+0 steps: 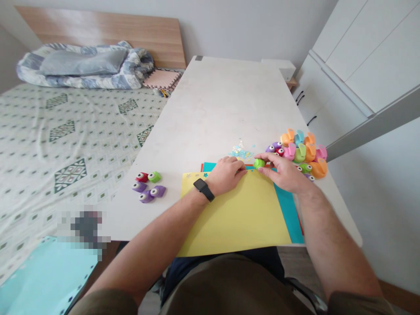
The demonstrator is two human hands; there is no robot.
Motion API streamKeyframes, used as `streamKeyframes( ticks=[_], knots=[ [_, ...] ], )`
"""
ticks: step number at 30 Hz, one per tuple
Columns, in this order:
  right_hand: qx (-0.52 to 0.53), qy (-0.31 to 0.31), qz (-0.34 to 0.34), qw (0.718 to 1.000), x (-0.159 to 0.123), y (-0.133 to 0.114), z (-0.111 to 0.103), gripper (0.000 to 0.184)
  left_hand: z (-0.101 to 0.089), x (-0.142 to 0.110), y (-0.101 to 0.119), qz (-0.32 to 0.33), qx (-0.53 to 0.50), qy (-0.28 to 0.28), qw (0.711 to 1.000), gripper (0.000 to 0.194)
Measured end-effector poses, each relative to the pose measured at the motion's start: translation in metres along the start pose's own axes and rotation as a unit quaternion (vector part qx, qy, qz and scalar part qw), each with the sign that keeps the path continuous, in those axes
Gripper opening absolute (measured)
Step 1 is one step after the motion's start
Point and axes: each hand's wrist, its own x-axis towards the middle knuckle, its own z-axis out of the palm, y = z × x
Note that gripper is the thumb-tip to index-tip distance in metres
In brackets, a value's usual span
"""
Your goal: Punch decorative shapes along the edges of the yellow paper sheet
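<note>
My right hand [282, 173] pinches a small green craft paper punch [259, 163] between thumb and fingers, at the top edge of a sheet of yellow paper [229, 214]. My left hand [226, 175] lies curled on that sheet, its fingertips close to the punch. A teal sheet [288, 214] sticks out from under the yellow one, with a red edge showing beneath. Just above the paper lies a small scatter of blue and gold paper confetti [242, 153]. A black smartwatch [203, 189] sits on my left wrist.
Several multicoloured craft punches [298, 151] crowd the white table [210, 100] to the right, and several more [147, 183] stand left of the paper. A patterned bed [49, 144] runs along the table's left side. White cabinets [361, 65] stand on the right.
</note>
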Motion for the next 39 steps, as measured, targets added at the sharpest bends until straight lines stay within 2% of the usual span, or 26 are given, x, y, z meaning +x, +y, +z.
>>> streamKeyframes(
  ticks=[10, 20, 28, 39],
  knots=[
    [-0.08, -0.009, -0.02, 0.997, -0.0008, -0.0008, -0.0017, 0.04, -0.0013, 0.001, 0.0018, -0.004, 0.0, 0.006, 1.0, 0.019],
    [-0.094, -0.008, -0.03, 0.995, -0.0004, -0.0014, -0.0025, 0.039, -0.0011, 0.0008, 0.001, -0.003, -0.003, 0.008, 1.0, 0.019],
    [-0.106, -0.043, -0.049, 0.992, -0.0007, 0.0018, -0.0022, 0.038, -0.0015, 0.0005, 0.0006, -0.001, -0.007, 0.01, 1.0, 0.019],
    [-0.1, -0.06, -0.037, 0.992, 0.0001, -0.0014, -0.0013, 0.041, -0.0014, -0.0009, 0.0007, -0.002, -0.008, 0.013, 1.0, 0.018]
  ],
)
